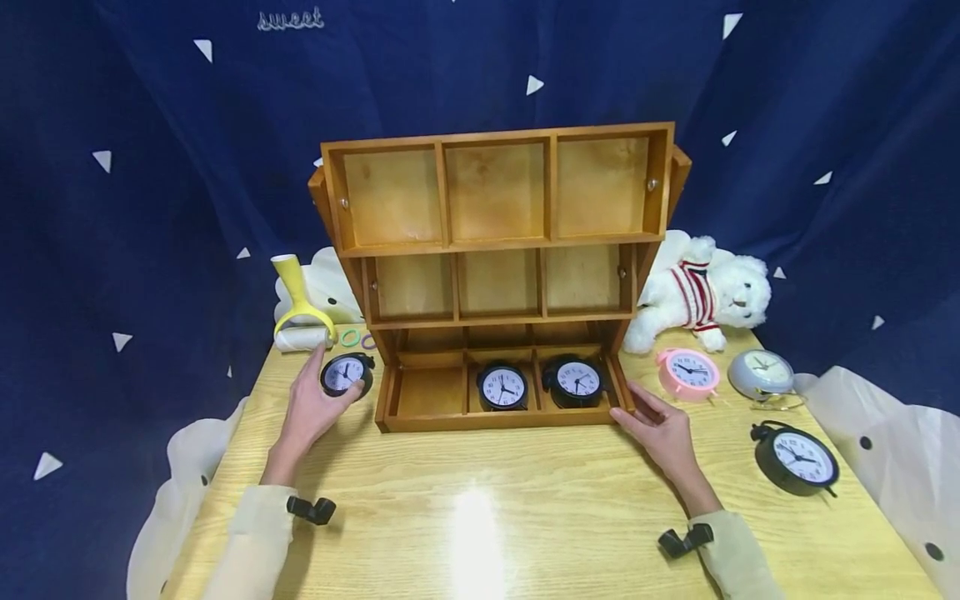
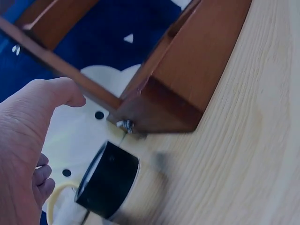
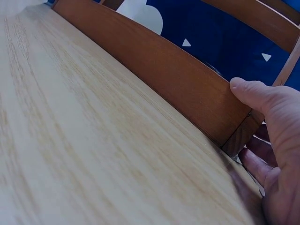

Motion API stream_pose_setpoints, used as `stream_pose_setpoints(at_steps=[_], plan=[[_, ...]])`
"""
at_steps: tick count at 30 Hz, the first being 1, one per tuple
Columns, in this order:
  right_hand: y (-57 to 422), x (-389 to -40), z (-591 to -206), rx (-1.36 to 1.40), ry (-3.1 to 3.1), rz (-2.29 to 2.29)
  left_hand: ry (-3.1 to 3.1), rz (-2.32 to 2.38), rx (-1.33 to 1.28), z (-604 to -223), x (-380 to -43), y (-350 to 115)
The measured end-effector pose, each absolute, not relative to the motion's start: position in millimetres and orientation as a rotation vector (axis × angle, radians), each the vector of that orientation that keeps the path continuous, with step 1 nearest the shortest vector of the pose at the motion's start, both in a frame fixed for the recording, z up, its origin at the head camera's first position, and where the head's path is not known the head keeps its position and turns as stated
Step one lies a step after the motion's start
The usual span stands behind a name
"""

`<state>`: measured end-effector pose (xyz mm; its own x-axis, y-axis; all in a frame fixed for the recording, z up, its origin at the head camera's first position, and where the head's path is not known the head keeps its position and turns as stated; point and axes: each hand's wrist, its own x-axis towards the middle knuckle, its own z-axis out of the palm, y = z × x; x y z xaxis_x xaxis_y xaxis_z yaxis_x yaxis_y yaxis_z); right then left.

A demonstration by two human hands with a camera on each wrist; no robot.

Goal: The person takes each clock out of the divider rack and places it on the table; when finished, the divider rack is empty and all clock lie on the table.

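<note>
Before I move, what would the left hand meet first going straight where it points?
The left hand would likely meet the black clock beside the wooden rack first; depth is unclear, so its thumb may touch it.

Reading "sweet" in pale script [image 1: 291,20] on blue curtain [image 1: 450,75], abv & L of wooden rack [image 1: 495,423]. Showing dial nos., too small to read, on black clocks [image 1: 503,388] in, L & R of rack, pink clock [image 1: 690,372] & grey clock [image 1: 761,375] R.

Round black clock [image 1: 345,372] sits left of tiered brown wooden rack [image 1: 498,319]; white plush bear [image 1: 701,296] lies right, behind round pink clock [image 1: 688,372].
</note>
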<state>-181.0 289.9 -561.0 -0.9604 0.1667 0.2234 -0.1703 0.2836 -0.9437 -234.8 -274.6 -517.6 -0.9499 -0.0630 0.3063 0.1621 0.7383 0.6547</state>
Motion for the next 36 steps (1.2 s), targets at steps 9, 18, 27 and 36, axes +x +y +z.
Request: stream_pose_setpoints(at_steps=[9,18,27,36], plan=[[298,-187,-581,0.009,-2.225,1.767,-2.606,-1.123,-0.106,-509,-217,-235],[297,-190,-582,0.034,-2.213,1.761,-2.432,-1.220,-0.154,-513,-211,-192],[298,-190,-581,0.024,-2.232,1.747,-2.442,-1.233,-0.308,-534,-207,-144],[297,-190,-584,0.043,-2.219,1.736,-2.565,-1.261,-0.460,-530,-212,-110]])
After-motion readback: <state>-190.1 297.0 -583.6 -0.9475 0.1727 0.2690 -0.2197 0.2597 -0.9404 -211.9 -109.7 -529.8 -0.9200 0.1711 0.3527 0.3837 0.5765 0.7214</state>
